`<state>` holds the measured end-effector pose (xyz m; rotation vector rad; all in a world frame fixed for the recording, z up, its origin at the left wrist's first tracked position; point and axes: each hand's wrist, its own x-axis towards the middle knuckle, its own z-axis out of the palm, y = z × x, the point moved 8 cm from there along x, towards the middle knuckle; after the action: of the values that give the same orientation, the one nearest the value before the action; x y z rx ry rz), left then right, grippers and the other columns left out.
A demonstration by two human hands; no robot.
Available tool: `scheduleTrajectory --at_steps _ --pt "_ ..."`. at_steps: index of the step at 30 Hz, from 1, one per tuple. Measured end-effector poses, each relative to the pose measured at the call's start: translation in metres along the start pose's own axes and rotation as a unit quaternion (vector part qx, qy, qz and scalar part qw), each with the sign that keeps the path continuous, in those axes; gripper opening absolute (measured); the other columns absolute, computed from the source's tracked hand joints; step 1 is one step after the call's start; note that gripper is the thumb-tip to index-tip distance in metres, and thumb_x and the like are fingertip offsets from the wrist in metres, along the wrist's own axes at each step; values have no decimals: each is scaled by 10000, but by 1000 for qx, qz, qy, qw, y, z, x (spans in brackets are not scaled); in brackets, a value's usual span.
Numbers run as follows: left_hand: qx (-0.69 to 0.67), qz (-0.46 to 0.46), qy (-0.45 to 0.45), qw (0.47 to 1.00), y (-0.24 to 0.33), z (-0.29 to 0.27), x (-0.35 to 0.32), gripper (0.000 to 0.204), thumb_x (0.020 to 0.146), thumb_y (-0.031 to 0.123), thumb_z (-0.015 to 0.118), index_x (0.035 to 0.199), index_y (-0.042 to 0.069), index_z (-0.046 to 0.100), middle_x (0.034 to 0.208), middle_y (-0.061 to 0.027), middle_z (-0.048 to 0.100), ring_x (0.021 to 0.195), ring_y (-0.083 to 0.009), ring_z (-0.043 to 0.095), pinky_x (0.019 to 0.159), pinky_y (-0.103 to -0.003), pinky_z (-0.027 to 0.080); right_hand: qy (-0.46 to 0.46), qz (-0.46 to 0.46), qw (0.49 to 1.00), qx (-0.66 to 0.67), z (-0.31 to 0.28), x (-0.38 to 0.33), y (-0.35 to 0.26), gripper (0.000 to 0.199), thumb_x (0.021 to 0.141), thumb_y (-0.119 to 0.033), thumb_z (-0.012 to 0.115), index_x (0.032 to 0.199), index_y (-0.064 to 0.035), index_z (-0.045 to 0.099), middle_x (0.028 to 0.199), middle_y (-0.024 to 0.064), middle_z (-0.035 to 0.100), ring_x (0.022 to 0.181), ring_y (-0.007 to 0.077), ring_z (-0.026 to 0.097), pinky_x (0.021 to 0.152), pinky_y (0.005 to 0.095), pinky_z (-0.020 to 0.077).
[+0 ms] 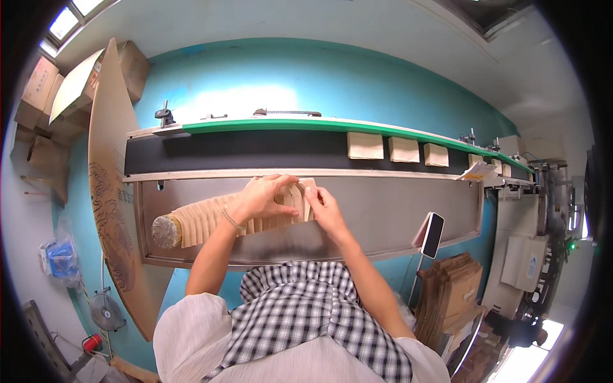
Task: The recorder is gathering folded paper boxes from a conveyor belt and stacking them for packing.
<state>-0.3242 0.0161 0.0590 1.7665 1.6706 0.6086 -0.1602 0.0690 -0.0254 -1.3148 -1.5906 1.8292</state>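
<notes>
A long row of beige folded paper stacks, like napkins standing on edge, lies on a metal tray table in front of me. At its left end sits a round, clear-wrapped, jar-like thing. My left hand curves over the right part of the row, gripping it with fingers on the far side and thumb on the near side. Close beside it, my right hand pinches the rightmost stack. That stack's lower part is partly hidden by my fingers.
Behind the tray runs a black conveyor belt with a green rail, carrying several beige stacks. A phone on a stand rises at the right, near flattened brown cardboard. A tall cardboard sheet borders the left.
</notes>
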Motion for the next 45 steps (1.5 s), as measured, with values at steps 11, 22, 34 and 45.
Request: scheduleTrajectory --at_steps 11,22,34,45 --pt "-48 -68 -21 996 -13 1 -2 725 702 525 837 1242 105 596 1192 -155 663 1073 -347 651 901 -427 530 45 111 976 180 -31 48 -7 399 1003 -320 602 1207 17 536 1023 132 655 843 199 693 705 321 579" --pt "-7 -20 13 1000 -16 -8 -17 723 708 536 823 1252 121 591 1164 -162 661 1039 -357 654 890 -436 523 -90 40 995 31 19 -2 -9 483 976 -374 648 1228 33 585 1084 123 669 946 144 631 790 302 533" --pt "8 -28 24 999 -16 -13 -22 766 706 517 838 1284 90 573 1219 -167 646 1130 -349 622 923 -422 513 -19 44 999 -13 -1 24 4 429 994 -404 610 1098 12 594 1020 138 675 853 237 698 746 342 562" --pt "-19 -66 -15 998 -24 -16 -30 751 702 549 819 1260 107 577 1223 -149 649 1110 -342 633 952 -434 499 -58 -32 986 -155 21 7 -8 382 950 -302 650 1129 36 635 942 169 709 871 229 678 775 361 532"
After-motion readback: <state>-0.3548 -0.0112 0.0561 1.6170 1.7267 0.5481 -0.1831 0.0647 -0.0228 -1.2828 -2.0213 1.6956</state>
